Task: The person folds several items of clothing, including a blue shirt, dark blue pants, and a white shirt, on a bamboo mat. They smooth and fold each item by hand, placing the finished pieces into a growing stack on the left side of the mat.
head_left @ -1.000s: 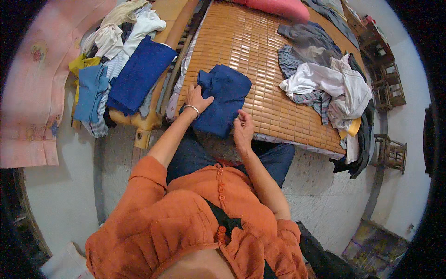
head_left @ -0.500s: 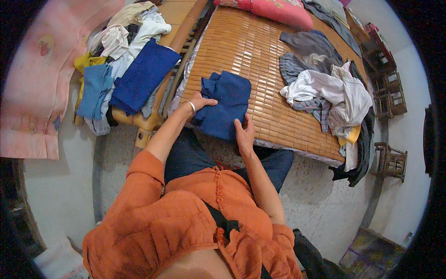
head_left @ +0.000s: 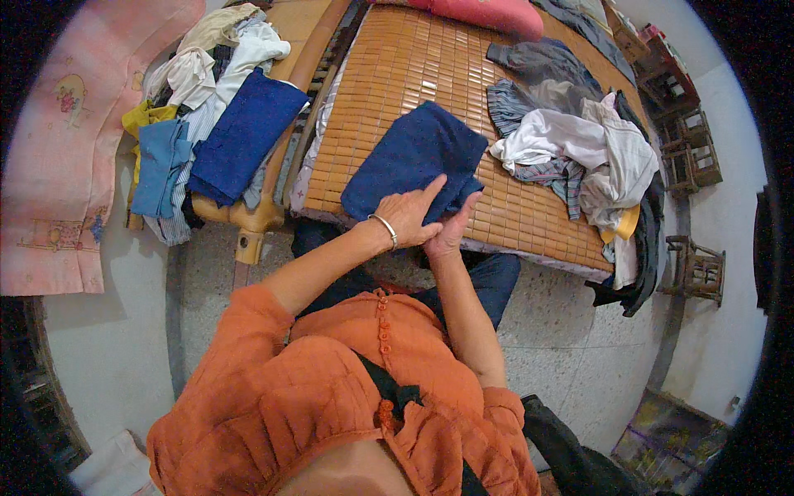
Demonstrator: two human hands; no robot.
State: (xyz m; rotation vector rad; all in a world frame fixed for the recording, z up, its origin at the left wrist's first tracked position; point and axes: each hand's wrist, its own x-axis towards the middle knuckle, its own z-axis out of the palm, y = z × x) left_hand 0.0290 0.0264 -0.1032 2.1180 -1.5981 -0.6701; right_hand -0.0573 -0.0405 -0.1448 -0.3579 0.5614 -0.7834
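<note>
A folded dark blue garment [head_left: 413, 157] lies near the front edge of the bamboo sleeping mat [head_left: 364, 91], its kind hidden by the folds. My left hand [head_left: 405, 213], with a silver bangle at the wrist, rests over the garment's near edge, index finger stretched out across the cloth. Close against it, my right hand [head_left: 451, 230] is at the near right corner with its fingers around the cloth's edge. Part of the right hand's grip is hidden by the fold and by my left hand.
On the left, folded blue cloth [head_left: 248, 136] and a light blue piece [head_left: 159, 165] lie with other clothes on a wooden bench [head_left: 248, 215]. Loose clothes [head_left: 571, 140] are heaped at the mat's right. Beyond are a pink bundle [head_left: 496, 15] and a small wooden chair [head_left: 695, 269].
The garment has been turned and shifted a little away and to the right. My left hand has moved right from its left side, and both hands now meet at its near edge.
</note>
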